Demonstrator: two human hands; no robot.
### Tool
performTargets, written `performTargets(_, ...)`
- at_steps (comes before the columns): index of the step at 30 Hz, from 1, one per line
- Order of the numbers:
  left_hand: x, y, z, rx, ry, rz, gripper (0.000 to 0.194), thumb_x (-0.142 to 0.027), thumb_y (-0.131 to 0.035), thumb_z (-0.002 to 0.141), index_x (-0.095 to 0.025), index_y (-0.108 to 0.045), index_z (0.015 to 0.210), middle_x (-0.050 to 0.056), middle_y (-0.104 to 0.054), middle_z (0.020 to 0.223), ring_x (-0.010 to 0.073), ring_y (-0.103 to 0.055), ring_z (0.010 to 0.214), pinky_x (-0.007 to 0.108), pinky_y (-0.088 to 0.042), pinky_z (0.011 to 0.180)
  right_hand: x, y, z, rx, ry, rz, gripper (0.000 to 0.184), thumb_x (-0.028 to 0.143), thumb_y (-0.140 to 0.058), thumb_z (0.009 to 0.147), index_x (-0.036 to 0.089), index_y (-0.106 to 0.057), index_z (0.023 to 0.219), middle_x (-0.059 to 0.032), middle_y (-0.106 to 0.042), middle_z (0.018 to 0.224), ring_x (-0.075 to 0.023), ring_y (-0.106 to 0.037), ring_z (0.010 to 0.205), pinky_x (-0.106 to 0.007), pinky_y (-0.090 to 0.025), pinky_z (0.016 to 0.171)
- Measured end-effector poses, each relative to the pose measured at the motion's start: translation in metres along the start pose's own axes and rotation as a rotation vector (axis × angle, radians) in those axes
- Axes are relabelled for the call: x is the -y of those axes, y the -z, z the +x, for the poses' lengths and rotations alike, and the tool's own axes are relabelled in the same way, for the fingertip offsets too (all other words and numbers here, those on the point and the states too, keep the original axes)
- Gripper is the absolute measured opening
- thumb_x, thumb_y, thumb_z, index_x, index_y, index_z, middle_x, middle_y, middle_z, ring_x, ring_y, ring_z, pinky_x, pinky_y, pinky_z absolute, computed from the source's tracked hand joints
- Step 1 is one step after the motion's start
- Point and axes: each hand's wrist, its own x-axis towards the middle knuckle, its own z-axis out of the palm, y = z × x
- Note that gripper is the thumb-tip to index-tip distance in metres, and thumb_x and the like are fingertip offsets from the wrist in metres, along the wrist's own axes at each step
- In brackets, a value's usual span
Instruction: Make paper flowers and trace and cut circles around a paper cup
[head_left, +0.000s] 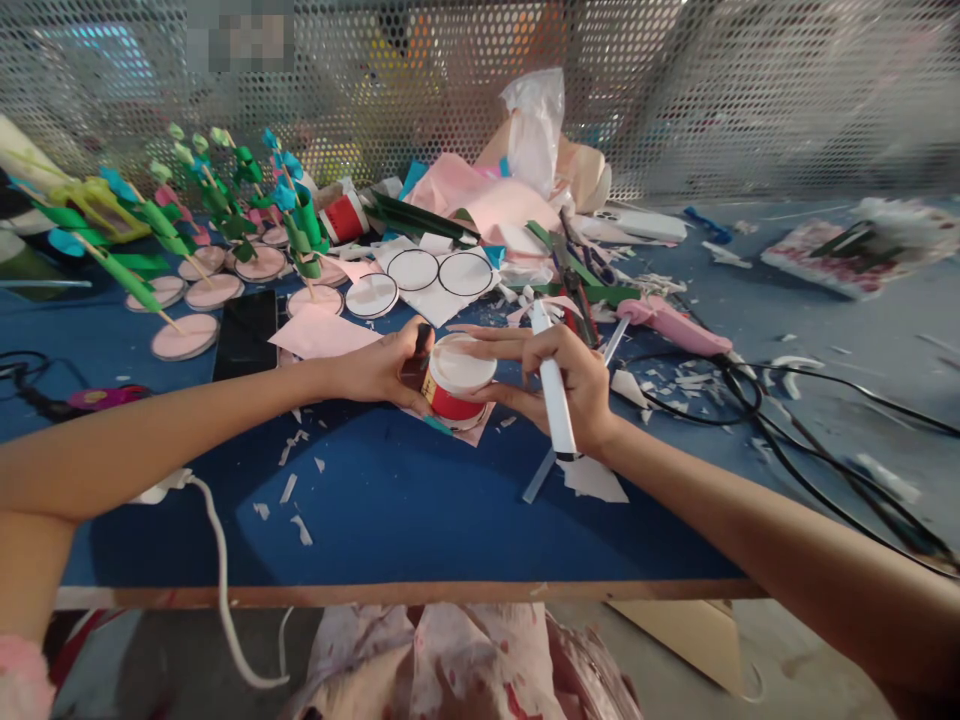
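A small round tub (457,385) with a white lid and a red label stands on scraps of pink and teal paper in front of me. My left hand (390,368) grips its left side, and a short black piece I cannot identify shows at those fingers. On the other side, my right hand (562,375) holds a white marker (556,400) against its palm while its extended fingers touch the tub's lid and side. Just behind lie white paper (442,300) with drawn black circles and, at left, a sheet of pink paper (322,335).
Green paper stems on pink round bases (185,337) crowd the left, beside a dark phone (246,335). A pink glue gun (675,325) with black cable lies right. Paper scraps, scissors (592,262) and pink sheets (480,195) cover the back, before a perforated metal screen (675,90).
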Motion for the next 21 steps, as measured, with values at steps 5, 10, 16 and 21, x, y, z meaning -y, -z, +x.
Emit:
performTargets(5,-0.001,0.002,0.001,0.010,0.022,0.035,0.069,-0.048,-0.084,0.046,-0.019,-0.042,0.093,0.000,-0.044,0.085,0.0202,-0.051,0.080,0.035,-0.045,0.072,0.000,-0.001,0.000,0.004,-0.056,0.020,0.040,0.023,-0.076,0.072,0.025,-0.037,0.075,-0.0061,-0.074,0.099,-0.0268,-0.064,0.108,-0.046,-0.057,0.089)
performTargets(10,-0.001,0.004,0.003,0.028,0.063,0.016,0.072,-0.042,-0.087,0.041,-0.019,-0.041,0.091,0.002,-0.050,0.089,0.0235,-0.055,0.085,0.035,-0.046,0.071,0.002,-0.002,0.000,-0.006,-0.076,0.034,0.041,0.022,-0.077,0.071,0.025,-0.036,0.075,-0.0067,-0.074,0.101,-0.0274,-0.064,0.109,-0.046,-0.056,0.089)
performTargets(16,-0.011,0.009,0.006,-0.009,-0.013,-0.529,0.064,-0.046,-0.083,0.053,-0.022,-0.031,0.082,0.009,-0.060,0.106,0.0282,-0.053,0.115,0.045,-0.042,0.094,0.001,-0.002,0.000,-0.023,-0.075,0.027,0.042,0.023,-0.078,0.069,0.024,-0.036,0.075,-0.0044,-0.075,0.094,-0.0257,-0.067,0.104,-0.040,-0.058,0.085)
performTargets(21,-0.029,0.001,0.005,-0.141,-0.020,-0.707,0.067,-0.037,-0.086,0.051,-0.023,-0.028,0.082,0.010,-0.063,0.113,0.0284,-0.051,0.122,0.046,-0.041,0.097,0.002,-0.002,0.001,-0.031,-0.063,-0.055,0.044,0.028,-0.078,0.070,0.025,-0.035,0.074,-0.0034,-0.075,0.091,-0.0249,-0.067,0.102,-0.044,-0.056,0.087)
